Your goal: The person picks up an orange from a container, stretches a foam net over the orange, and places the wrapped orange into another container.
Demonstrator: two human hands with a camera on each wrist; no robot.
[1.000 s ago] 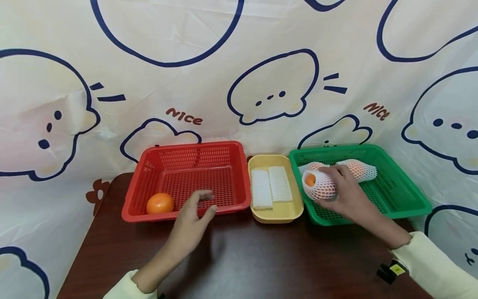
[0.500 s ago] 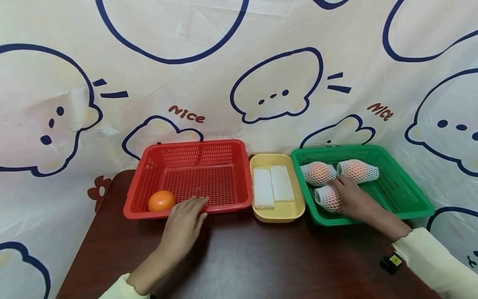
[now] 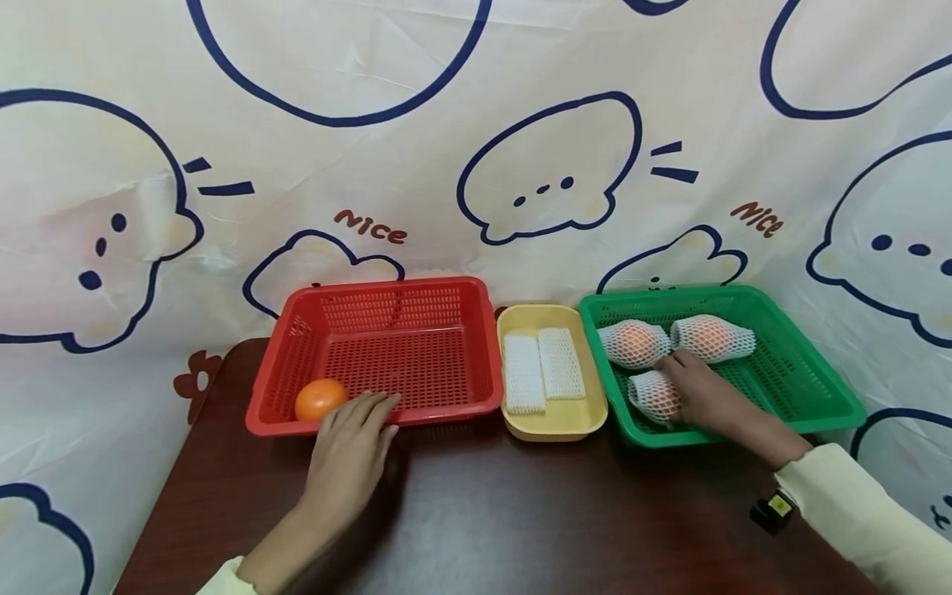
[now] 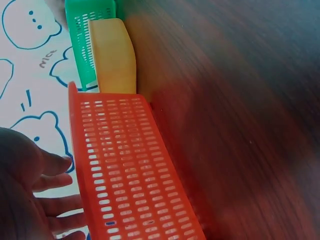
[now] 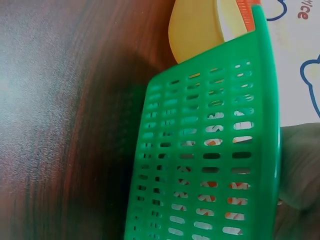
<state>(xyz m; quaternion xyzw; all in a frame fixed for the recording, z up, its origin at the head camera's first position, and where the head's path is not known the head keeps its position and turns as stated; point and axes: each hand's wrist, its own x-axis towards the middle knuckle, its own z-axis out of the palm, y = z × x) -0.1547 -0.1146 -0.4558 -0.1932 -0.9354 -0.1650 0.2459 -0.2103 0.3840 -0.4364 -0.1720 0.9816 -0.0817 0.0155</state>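
In the head view a bare orange [image 3: 321, 400] lies in the front left corner of the red basket [image 3: 487, 388]. My left hand [image 3: 348, 454] is over that basket's front rim beside the orange, its fingers extended; the left wrist view shows the fingers [image 4: 65, 205] spread along the rim with nothing between them. Inside the green basket [image 3: 811, 372], my right hand [image 3: 702, 397] grips an orange in a white foam net [image 3: 653, 397] low at the front left. Its fingertips are partly hidden. Two more netted oranges [image 3: 635, 344] [image 3: 712, 338] lie behind it.
Between the baskets stands a yellow tray [image 3: 550, 426] with two flat white foam nets [image 3: 524, 373] [image 3: 561, 364] in it. A dark wooden table [image 3: 506, 521] carries everything. Behind hangs a printed cloth [image 3: 416, 190].
My right hand has lowered the netted orange into the green basket and stays on it. My left hand has drawn back left and down, towards the bare orange and the rim.
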